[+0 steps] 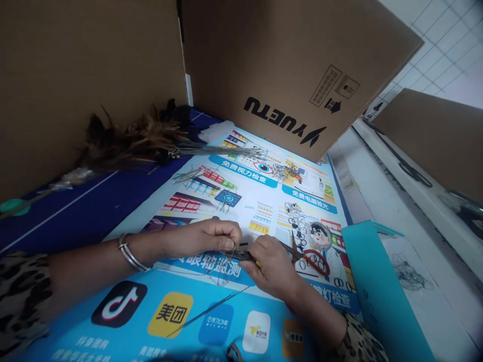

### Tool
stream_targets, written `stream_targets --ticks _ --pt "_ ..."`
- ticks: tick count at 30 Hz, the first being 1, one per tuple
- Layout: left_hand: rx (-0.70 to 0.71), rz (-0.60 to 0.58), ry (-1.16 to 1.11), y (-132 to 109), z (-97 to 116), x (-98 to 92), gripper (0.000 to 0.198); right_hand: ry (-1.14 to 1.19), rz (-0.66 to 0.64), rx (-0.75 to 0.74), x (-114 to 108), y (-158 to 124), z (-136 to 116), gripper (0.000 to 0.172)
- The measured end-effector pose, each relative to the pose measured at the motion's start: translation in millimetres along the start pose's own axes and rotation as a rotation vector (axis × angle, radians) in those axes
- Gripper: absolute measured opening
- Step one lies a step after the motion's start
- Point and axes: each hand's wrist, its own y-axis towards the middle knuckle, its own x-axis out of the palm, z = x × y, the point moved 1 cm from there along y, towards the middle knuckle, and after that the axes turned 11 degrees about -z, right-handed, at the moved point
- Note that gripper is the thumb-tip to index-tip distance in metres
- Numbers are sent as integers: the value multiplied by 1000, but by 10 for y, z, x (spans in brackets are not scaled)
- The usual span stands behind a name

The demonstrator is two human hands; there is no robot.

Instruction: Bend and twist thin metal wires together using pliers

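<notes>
Pliers: gripped in the right hand, fingers wrapped round the handles; nose toward 9 o'clock, probably so the tip meets the other hand's work. Whether the jaws bite, cannot tell.
Pinch: left hand, thumb and forefinger together on a small piece, mostly hidden; held right at the pliers' nose, likely to steady it. Both hands are over the printed sheet.
Dark strand: lying slantwise at 7 o'clock from the pinch.
Scissors: red handles at 3 o'clock, beyond the right hand; presumably parked within easy reach.
Black rings: loosely strewn at 2 o'clock beside the round clear dish, perhaps spread for picking singly.
Wire bundle: near 12 o'clock, strands roughly aligned, seemingly to avoid tangling.
Feathers: heaped at 10 o'clock, well apart from the hands, leaving elbow room.
</notes>
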Motion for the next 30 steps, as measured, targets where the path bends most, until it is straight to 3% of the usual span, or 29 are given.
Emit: stream_targets --ticks 16,23,30 --pt "-5 113 -54 6 59 86 19 10 -5 87 34 -16 21 42" --pt "0 212 165 -4 79 75 19 -6 -1 162 33 -19 4 39" --pt "-20 201 126 9 84 85 18 -24 -6 177 29 -17 -21 41"
